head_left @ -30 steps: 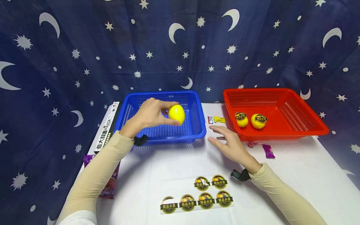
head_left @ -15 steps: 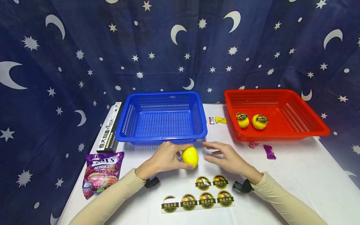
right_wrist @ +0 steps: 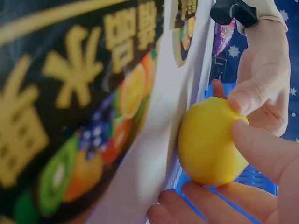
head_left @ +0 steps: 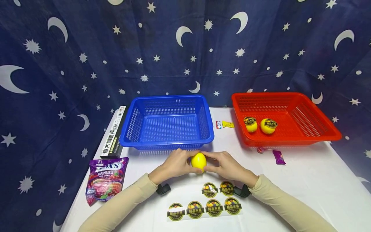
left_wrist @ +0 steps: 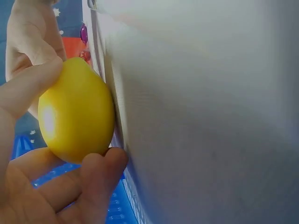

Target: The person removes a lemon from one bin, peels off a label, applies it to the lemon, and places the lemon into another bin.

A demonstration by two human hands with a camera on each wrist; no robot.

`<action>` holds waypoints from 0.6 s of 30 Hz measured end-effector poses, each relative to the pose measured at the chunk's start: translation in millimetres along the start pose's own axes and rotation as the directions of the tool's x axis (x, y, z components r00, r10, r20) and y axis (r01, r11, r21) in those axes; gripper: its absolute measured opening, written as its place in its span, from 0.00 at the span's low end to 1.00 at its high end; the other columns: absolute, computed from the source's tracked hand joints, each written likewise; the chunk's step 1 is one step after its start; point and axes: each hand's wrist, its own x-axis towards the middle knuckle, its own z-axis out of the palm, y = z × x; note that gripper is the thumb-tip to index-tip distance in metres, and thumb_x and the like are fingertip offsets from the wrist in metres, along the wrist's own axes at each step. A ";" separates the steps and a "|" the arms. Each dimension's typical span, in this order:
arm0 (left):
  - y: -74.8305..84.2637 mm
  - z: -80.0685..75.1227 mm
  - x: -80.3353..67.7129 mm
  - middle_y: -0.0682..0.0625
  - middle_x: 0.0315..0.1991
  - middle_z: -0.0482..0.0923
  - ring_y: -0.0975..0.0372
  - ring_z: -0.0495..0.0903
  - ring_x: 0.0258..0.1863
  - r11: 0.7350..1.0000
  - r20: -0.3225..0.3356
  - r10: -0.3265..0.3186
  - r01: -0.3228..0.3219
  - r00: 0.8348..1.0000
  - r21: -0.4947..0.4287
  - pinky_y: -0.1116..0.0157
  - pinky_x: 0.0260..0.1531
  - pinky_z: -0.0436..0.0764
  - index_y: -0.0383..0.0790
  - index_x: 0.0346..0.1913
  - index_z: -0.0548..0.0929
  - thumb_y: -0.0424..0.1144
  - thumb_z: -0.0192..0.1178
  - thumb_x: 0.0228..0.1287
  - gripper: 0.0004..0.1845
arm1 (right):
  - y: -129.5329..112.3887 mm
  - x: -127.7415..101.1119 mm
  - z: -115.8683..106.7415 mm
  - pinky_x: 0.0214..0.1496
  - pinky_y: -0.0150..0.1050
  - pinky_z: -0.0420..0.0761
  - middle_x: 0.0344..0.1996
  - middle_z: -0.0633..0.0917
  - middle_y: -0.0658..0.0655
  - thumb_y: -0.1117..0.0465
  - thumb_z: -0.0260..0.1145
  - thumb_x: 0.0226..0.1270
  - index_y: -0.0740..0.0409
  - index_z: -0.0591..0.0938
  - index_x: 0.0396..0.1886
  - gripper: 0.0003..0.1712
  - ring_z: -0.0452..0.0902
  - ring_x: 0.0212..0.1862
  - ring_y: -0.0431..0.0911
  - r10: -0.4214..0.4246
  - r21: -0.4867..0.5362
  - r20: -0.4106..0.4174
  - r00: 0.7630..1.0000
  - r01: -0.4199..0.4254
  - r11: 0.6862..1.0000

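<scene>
A plain yellow lemon (head_left: 198, 161) is held low over the white table between both hands. My left hand (head_left: 177, 163) pinches it from the left, with the thumb at the near end and fingers at the far end. From the right, my right hand (head_left: 226, 165) grips the same lemon, its thumb and fingertips on the skin. The left wrist view shows the lemon (left_wrist: 77, 112) between left thumb and fingers; the right wrist view shows the right fingertips curled about the lemon (right_wrist: 211, 142). In front lies a sheet of round fruit stickers (head_left: 195, 209).
A blue basket (head_left: 166, 143) stands behind the hands. The red basket (head_left: 292, 141) at right holds two lemons (head_left: 268, 126) with stickers. At left are a pasta box (head_left: 113, 132) and a purple candy bag (head_left: 106, 178). Small wrapped candies (head_left: 227, 124) lie near the red basket.
The left hand has brought the lemon from above the blue basket down toward the table in front of it. The right hand has moved left and taken hold of the lemon too.
</scene>
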 end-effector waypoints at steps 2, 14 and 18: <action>0.6 -0.3 -0.3 0.55 0.29 0.83 0.72 0.69 0.19 1.000 0.010 -0.007 0.007 1.000 -0.005 0.76 0.22 0.70 0.48 0.66 0.82 0.59 0.76 0.54 0.38 | 0.0 0.2 0.6 0.53 0.45 0.87 0.62 0.85 0.55 0.49 0.73 0.67 0.54 0.77 0.71 0.35 0.86 0.56 0.49 0.001 -0.012 -0.007 1.000 -0.001 1.000; 11.6 3.4 -12.9 0.59 0.18 0.66 0.68 0.60 0.17 0.989 -0.063 -0.134 0.138 0.989 0.055 0.69 0.18 0.59 0.46 0.67 0.77 0.67 0.72 0.54 0.42 | -3.5 -29.1 -9.6 0.70 0.55 0.76 0.68 0.81 0.58 0.42 0.70 0.68 0.58 0.73 0.73 0.40 0.78 0.69 0.54 0.089 -0.111 0.000 0.996 -0.089 0.990; 19.6 -0.2 -31.7 0.57 0.20 0.72 0.65 0.66 0.16 0.969 -0.160 -0.183 0.205 0.970 0.139 0.67 0.16 0.63 0.43 0.72 0.73 0.68 0.72 0.52 0.49 | -5.5 -56.8 -12.6 0.69 0.56 0.75 0.66 0.82 0.55 0.42 0.71 0.67 0.54 0.77 0.71 0.37 0.78 0.68 0.53 0.090 -0.167 -0.009 0.996 -0.090 0.982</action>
